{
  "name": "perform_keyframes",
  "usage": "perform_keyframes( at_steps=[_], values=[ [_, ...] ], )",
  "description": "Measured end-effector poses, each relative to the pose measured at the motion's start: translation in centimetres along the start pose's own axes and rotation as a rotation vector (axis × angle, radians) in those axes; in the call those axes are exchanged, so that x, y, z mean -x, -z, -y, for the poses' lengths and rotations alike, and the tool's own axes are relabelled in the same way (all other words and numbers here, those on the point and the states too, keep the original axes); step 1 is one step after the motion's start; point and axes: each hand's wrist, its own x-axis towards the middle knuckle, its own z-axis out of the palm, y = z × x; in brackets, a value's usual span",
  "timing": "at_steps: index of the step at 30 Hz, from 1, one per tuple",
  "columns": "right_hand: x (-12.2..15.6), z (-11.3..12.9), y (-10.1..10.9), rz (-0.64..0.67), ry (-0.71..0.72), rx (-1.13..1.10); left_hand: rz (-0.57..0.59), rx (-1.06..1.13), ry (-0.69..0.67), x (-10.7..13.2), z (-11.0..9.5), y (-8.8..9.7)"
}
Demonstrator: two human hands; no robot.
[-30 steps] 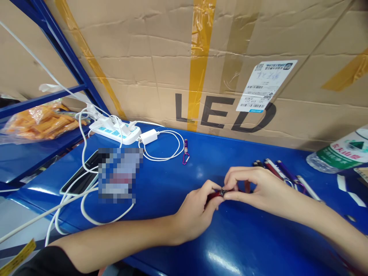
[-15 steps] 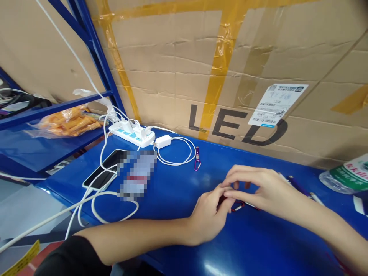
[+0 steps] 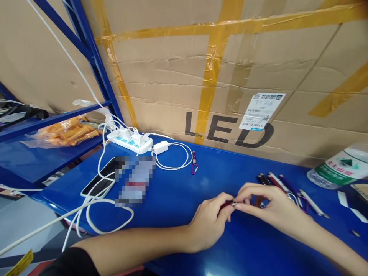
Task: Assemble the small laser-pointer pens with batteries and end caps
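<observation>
Blue metal forms the work table (image 3: pixel 178 191), backed by a large taped cardboard box (image 3: pixel 230 76) printed "LED" and bearing a white label (image 3: pixel 261 111). On the blue shelf (image 3: pixel 34 149) at the left, a clear bag of orange pieces (image 3: pixel 64 130) is kept. A white power strip (image 3: pixel 130 140) with coiled cables (image 3: pixel 172 157), a phone (image 3: pixel 97 182) and a small purple keychain light (image 3: pixel 194 163) are laid on the table, well apart from the hands. A row of pens (image 3: pixel 283 186) and a lying water bottle (image 3: pixel 339 168) are seen at the right. A small red cylindrical piece (image 3: pixel 227 204) is pinched near the table's front between the left hand (image 3: pixel 211 220) and right hand (image 3: pixel 264 205), fingertips pressed together on it.
</observation>
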Motion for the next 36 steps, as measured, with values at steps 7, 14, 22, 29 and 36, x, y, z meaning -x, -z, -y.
perform_keyframes(
  at_steps=[7,14,22,29,36],
  values=[
    [2.1,-0.9,-1.7,-0.145,-0.071,-0.2,0.109,-0.112,-0.063,0.4,0.1,-0.4],
    [2.9,-0.9,-2.5,-0.279,-0.028,-0.31,0.132,-0.12,-0.074,0.6,-0.5,-0.5],
    [3.0,-1.0,-3.0,-0.339,0.022,-0.367,0.09,-0.087,-0.076,0.2,-0.2,-0.5],
    [2.8,-1.0,-2.6,-0.289,0.033,-0.401,0.104,-0.06,-0.056,0.2,-0.4,-0.4],
    [2.9,-1.6,-2.8,-0.259,0.025,-0.403,0.101,-0.069,-0.058,0.1,-0.2,-0.3]
  ],
)
